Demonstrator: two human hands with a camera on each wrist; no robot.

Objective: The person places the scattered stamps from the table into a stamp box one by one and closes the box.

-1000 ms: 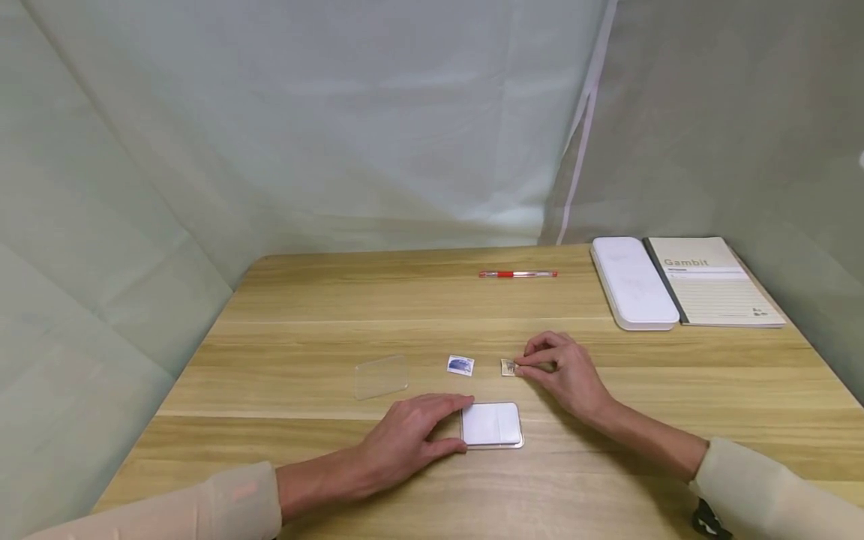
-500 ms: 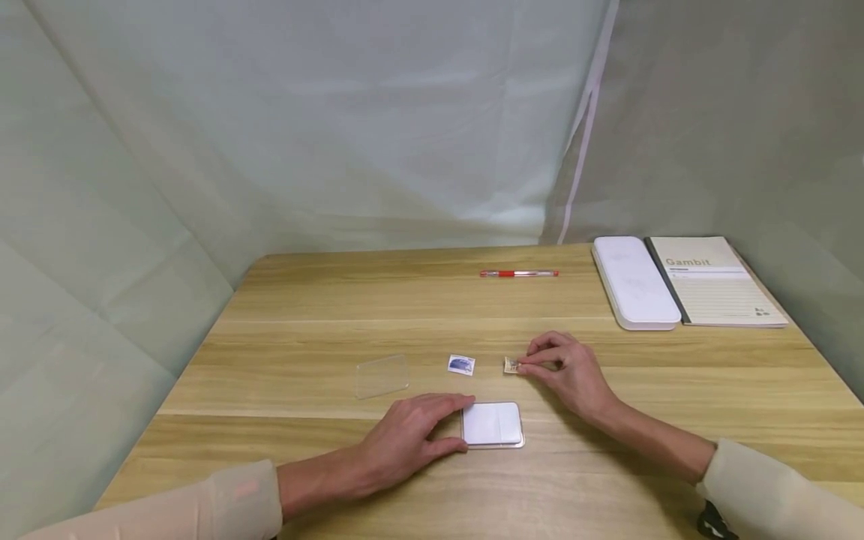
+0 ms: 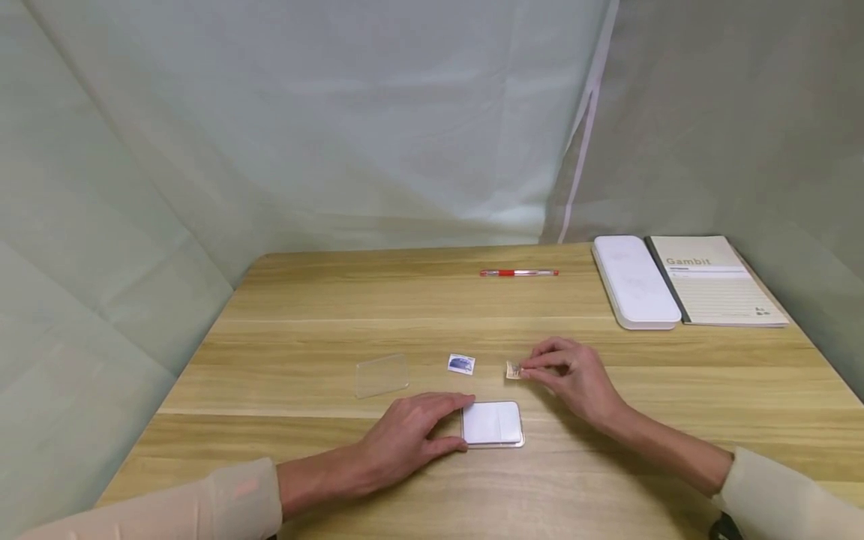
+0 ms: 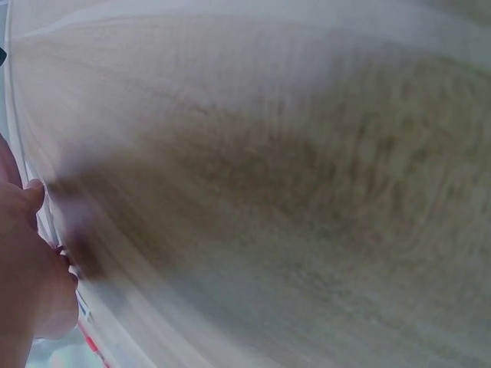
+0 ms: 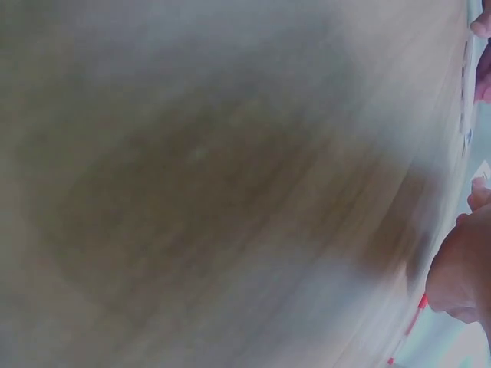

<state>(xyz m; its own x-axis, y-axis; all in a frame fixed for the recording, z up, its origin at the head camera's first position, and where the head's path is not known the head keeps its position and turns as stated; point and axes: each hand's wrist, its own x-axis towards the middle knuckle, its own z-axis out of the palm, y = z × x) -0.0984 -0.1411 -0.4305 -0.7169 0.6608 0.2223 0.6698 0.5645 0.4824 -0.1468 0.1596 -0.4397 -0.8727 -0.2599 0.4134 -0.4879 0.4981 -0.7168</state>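
near the far edge of the counter [image 3: 324,289], a red-and-clear pen [image 3: 519,273] is laid; a white case [image 3: 637,283] is set just beside a cream notebook [image 3: 712,289]; pale fabric [image 3: 405,112] is hung behind.

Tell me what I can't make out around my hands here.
- Head view: right end of the tan stamp, behind the right hand; its print, too small.
- Head view: left corners of the white case, covered by the left hand.
- Left wrist view: grain of the tabletop, blurred.
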